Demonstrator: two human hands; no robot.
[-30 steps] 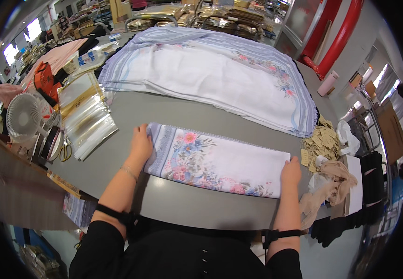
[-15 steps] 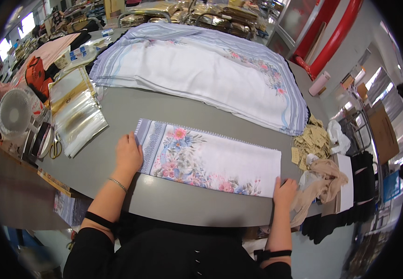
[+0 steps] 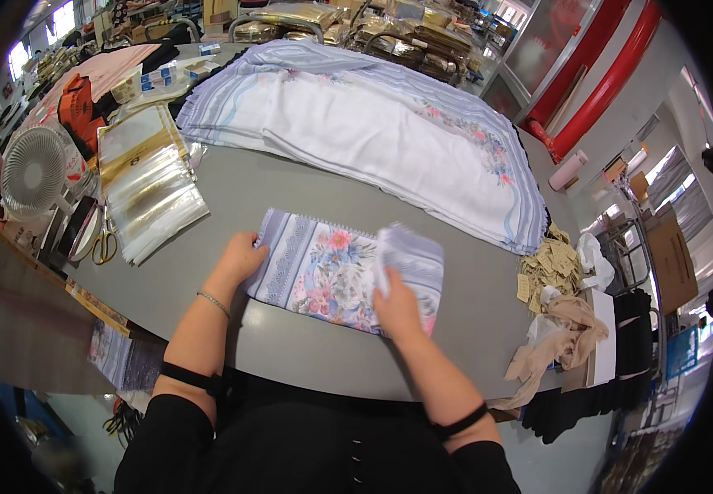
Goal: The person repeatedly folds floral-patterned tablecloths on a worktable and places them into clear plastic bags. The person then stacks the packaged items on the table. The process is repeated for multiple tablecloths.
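Observation:
A folded lilac-and-white cloth with pink and blue flowers [image 3: 332, 288] lies on the grey table [image 3: 307, 362] in front of me. My left hand [image 3: 241, 255] pinches its left end, the fingertips at the upper corner. My right hand [image 3: 397, 305] grips the right end, which is folded over toward the middle, showing a lilac striped side and blurred at its top edge. Beyond it lies a wide stack of similar cloths [image 3: 348, 132] with striped borders and floral prints.
At left are clear packets [image 3: 150, 202], scissors [image 3: 104, 243], a white fan [image 3: 34, 169] and an orange tool [image 3: 83, 115]. At right are small beige tags [image 3: 552, 263], beige fabric [image 3: 574, 329] and a pink bottle [image 3: 569, 169]. Red pipes [image 3: 620, 74] stand behind.
My right hand has moved left and up, bringing the cloth's right end over onto itself, so the cloth looks much shorter. My left hand stays at the left end.

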